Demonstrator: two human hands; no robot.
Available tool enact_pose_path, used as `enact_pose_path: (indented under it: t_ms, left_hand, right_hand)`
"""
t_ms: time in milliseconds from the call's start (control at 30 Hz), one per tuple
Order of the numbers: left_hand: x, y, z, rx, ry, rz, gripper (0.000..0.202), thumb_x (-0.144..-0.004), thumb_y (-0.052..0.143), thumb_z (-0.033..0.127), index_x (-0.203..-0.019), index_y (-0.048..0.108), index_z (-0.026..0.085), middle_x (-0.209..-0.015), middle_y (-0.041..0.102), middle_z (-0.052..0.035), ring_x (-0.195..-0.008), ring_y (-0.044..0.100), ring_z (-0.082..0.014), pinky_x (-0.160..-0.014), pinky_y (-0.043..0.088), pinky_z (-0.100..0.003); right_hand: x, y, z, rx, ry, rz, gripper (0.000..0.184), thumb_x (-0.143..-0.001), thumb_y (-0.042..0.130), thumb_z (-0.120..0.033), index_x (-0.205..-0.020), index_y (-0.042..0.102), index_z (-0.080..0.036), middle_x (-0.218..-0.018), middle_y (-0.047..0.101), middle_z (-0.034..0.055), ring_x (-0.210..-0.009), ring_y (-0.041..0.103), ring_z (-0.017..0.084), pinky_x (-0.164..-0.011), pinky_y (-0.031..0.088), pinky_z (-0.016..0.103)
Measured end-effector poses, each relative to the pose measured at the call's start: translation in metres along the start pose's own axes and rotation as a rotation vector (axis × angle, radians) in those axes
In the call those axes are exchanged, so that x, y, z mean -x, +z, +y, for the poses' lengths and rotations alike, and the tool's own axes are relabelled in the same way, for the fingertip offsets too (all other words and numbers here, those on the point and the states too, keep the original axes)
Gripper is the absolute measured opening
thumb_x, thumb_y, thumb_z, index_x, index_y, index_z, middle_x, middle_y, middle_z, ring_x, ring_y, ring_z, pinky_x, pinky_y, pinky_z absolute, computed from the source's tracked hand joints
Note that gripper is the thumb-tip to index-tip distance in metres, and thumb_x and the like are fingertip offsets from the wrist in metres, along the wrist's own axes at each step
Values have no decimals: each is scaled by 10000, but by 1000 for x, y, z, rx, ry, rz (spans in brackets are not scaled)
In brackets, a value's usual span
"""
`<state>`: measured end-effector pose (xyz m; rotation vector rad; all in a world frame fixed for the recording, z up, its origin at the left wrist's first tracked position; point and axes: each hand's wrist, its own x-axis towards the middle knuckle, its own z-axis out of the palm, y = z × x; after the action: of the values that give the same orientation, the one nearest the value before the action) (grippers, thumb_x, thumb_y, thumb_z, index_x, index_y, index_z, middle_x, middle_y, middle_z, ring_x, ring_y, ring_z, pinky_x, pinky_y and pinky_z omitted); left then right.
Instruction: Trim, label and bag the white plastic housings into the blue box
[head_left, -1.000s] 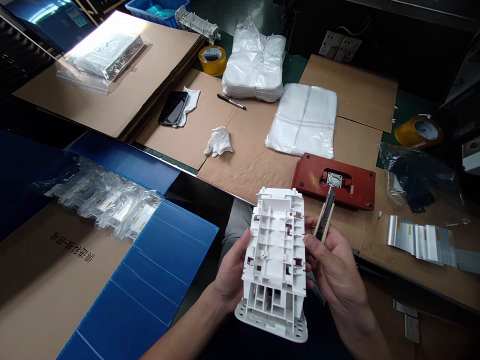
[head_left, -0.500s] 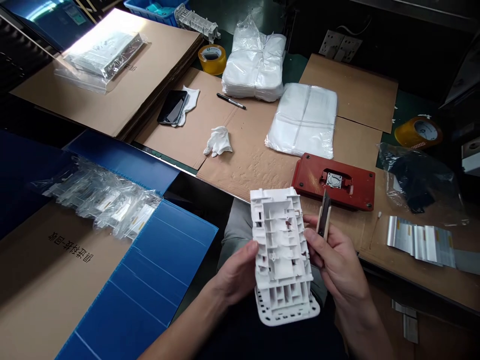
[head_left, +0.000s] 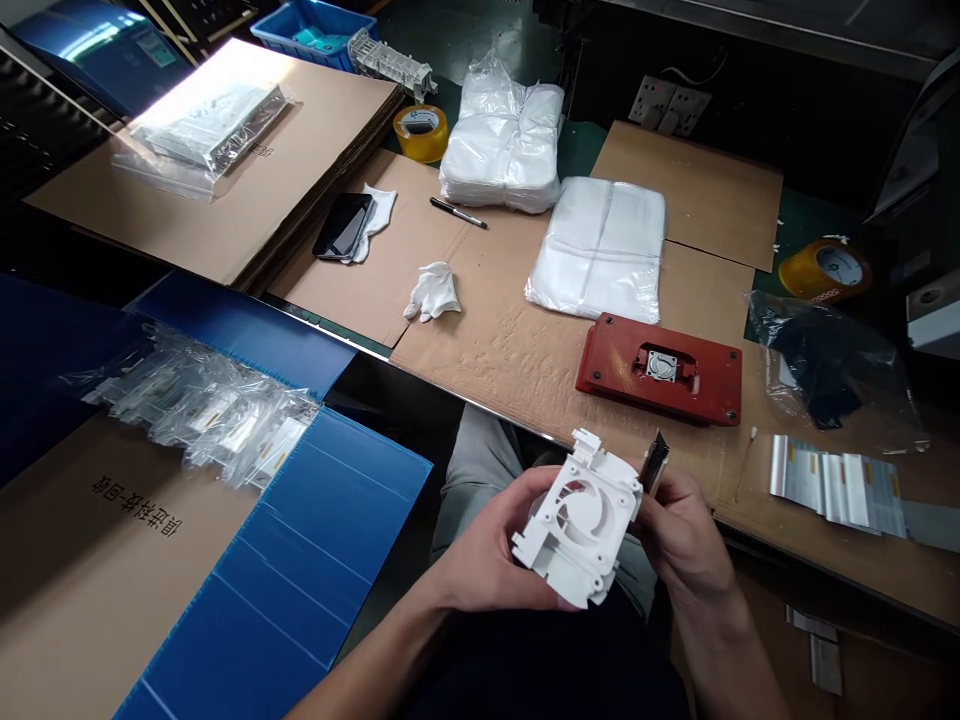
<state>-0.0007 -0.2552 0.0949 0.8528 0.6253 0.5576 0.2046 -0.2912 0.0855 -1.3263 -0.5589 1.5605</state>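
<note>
The left forearm [head_left: 379, 650] slants up and rightward from the lower edge, bare, its wrist [head_left: 437, 592] nearly straight. The left hand [head_left: 487, 550] is bent into a clasp that faces right: its thumb [head_left: 529, 588] lies low, pointing right, while its fingers curve above, their tips partly hidden. The right forearm [head_left: 739, 655] leans up and leftward, also bare. The right hand [head_left: 679, 530] is curled in a closed grip, near the left but apart from it.

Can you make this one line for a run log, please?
left hand: holds white plastic part | right hand: holds cutter beside it | red block: on cardboard, beyond hands
</note>
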Motion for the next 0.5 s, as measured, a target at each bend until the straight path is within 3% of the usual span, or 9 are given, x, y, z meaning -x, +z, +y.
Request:
enact_pose_path:
  t_ms: [200,400,500]
  left_hand:
    - [-2,3,7,4,19,-20,748,-600,870,231,-1286,573,255,-1227,640,-95,-1098,608,-310,-918,477,-420]
    - [-1,1,9,-34,125,-22,690,-640,847,221,-1285,604,250,-1426,545,-118,-1285,522,-373,-1063,401,-495]
    - [1,0,3,-44,122,-32,712,-655,842,186,-1311,581,282,-1418,559,-102,-1278,539,-356,-1060,416,-498]
  right_hand:
    - [1,-5,2,39,-51,-15,300,-700,852,-423,-924,800,-230,-599,610,5,-469,400,114,-420,300,240]
    - [2,-4,1,27,-70,-37,272,-729,839,-419,-936,800,-247,-712,670,22,-549,474,138,-482,354,255]
    - [2,-2,4,47,-58,-40,308,-722,840,-439,-943,797,-230,-744,692,35,-585,519,156,-515,401,267]
